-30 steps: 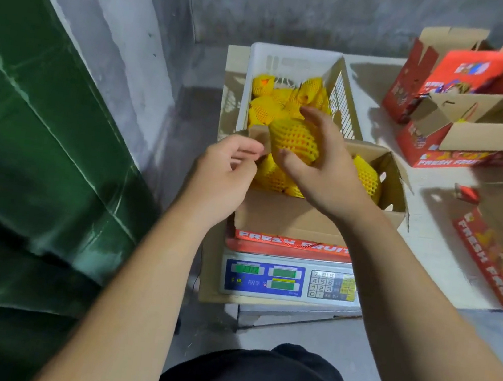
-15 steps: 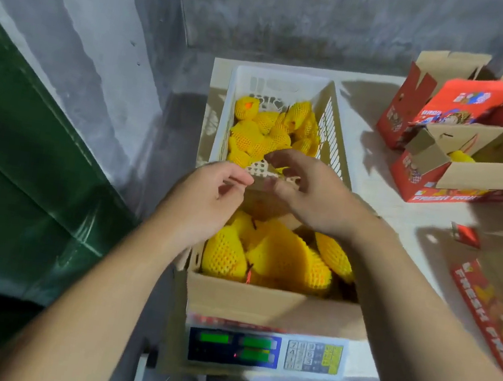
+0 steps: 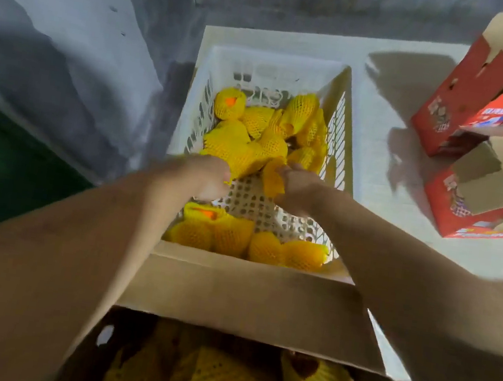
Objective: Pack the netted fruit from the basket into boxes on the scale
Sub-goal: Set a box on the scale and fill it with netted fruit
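Head view, looking steeply down. No writing can be read with confidence: the red printed cartons (image 3: 491, 127) at the right edge carry coloured graphics and lettering, but motion blur leaves them illegible. The white plastic basket (image 3: 280, 65) stands on the pale tabletop (image 3: 386, 164), against the grey wall (image 3: 71, 36); netted fruit (image 3: 250, 145), each piece in a yellow foam mesh sleeve, is heaped in the basket's far half, and a further row lies against its near wall. An orange patch of skin shows through the sleeve of the far-left piece. Between the two groups the perforated basket floor is bare. Both forearms reach over the open cardboard box (image 3: 247, 299) in the foreground, whose far flap stands up and partly hides the basket's near edge; more netted fruit lies in shadow inside this box. The scale is not visible. The left hand (image 3: 210, 178) lies at the near left edge of the heap, its fingers curled and touching the yellow netting; blur prevents telling whether it actually holds a piece. The right hand (image 3: 297, 190) is just beside it, fingers curled round a fold of yellow netting (image 3: 273, 177) at the heap's near edge. The two hands are near each other but apart. A dark green sheet (image 3: 4, 171) fills the left margin.
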### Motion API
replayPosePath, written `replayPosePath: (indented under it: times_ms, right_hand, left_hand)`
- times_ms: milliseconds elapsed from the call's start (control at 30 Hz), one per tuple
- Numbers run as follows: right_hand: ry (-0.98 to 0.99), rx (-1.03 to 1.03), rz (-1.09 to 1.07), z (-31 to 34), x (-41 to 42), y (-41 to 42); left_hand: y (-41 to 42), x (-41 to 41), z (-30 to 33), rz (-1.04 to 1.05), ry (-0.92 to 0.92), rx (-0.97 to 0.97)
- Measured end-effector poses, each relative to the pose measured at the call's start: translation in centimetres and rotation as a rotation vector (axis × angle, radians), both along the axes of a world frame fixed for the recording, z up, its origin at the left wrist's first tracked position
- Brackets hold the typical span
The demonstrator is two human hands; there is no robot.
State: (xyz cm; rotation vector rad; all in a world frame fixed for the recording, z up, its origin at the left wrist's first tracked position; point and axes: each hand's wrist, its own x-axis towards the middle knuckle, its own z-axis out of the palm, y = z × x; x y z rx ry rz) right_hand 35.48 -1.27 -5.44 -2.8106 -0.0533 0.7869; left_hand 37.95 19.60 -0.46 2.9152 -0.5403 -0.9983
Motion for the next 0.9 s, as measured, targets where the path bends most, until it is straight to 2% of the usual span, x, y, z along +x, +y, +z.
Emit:
replayPosePath:
  times_ms: [100, 167, 333, 467, 733, 900]
  right_hand:
    - [-0.027, 0.104, -0.137, -3.6, 1.2, 0.3]
    - [-0.020, 0.098, -0.158, -5.5, 1.1, 1.2]
    - [-0.184, 0.046, -0.150, -7.2, 1.4, 1.7]
    - [-0.115, 0.049, -0.113, -7.2, 2.1, 2.1]
    - [0.053, -0.018, -0.227, -7.4, 1.5, 2.0]
    - [0.097, -0.025, -0.231, -7.2, 1.6, 2.1]
  left_hand:
    - [-1.7, 2.4, -2.8, 0.181, 0.075, 0.022]
    - [-1.6, 3.3, -4.9, 0.219, 0.040, 0.082]
    - [-1.8, 2.8, -8.4, 0.144, -0.134, 0.194]
    - [-2.3, 2.5, -9.2, 0.127, -0.135, 0.286]
    - [-2.3, 1.2, -10.0, 0.008, -0.222, 0.375]
    - [-3.2, 1.4, -10.4, -0.096, -0.260, 0.617]
